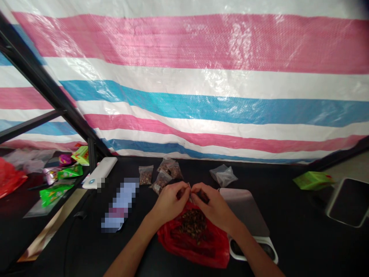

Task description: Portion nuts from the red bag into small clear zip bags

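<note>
Left hand (169,201): grip clenched, pinching the small dark-filled packet (202,196) at its upper edge.
Right hand (211,206): grip clenched on the same packet.
6 o'clock: red plastic bag (196,251) holding dark dried pieces (192,225).
11 o'clock: small filled clear bags (146,175) on the black tabletop (288,200).
1 o'clock: crumpled clear bag (223,176).
3 o'clock: digital scale (245,211).

Your red plastic bag (196,240) holds dark brown pieces (193,225) and lies on a black tabletop (300,215). Ahead, the tarpaulin (201,96) runs in pink, white and blue stripes. The scale (245,209) beside the bag is pale grey, and the packet (313,181) at right is bright green.
</note>
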### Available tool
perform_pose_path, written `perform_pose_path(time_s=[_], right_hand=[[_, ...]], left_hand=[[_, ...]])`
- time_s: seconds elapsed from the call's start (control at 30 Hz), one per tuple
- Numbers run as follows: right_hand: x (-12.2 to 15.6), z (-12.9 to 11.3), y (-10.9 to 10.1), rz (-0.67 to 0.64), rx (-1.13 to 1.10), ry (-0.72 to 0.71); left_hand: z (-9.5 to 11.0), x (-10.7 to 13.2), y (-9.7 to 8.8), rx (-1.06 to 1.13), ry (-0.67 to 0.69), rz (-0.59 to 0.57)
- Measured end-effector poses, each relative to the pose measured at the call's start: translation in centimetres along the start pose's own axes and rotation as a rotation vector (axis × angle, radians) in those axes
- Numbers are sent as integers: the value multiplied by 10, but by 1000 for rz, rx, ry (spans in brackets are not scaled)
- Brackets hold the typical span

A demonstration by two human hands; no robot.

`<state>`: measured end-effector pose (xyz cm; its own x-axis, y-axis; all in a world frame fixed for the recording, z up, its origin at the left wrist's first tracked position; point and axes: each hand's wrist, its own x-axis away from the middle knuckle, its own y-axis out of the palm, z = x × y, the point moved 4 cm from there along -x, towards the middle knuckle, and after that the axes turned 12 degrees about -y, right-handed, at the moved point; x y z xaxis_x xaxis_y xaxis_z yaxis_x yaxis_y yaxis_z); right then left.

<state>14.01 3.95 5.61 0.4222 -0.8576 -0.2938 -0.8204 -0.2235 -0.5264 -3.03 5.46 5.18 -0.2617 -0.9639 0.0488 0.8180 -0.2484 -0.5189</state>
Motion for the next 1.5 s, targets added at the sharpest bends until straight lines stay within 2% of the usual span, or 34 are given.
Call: perform_pose_path(time_s=[0.27,0.47,0.67,0.9,1.03,1.13,1.27,1.4,1.5], right_hand=[[-3,1,-4,-7,13,-43],[-4,1,-3,25,67,14],[-3,0,-2,27,141,7],[-2,0,1,25,277,-98],[-2,-3,4,8,340,-123],[0,-4,8,10,385,-137],[2,-7,11,45,405,-167],[1,-7,10,62,463,-239],[-1,-2,2,136,534,-257]], left_hand=[[-5,-3,2,162,-44,-98],[-2,-5,2,274,-22,-199],[-5,-6,0,290,-48,-181],[-3,-4,3,255,-26,-218],[-4,-1,7,122,-1,-190],[-3,0,7,2,59,-121],[0,3,5,-59,134,-74],[3,3,7,-78,175,-18],[6,4,11,-162,222,30]])
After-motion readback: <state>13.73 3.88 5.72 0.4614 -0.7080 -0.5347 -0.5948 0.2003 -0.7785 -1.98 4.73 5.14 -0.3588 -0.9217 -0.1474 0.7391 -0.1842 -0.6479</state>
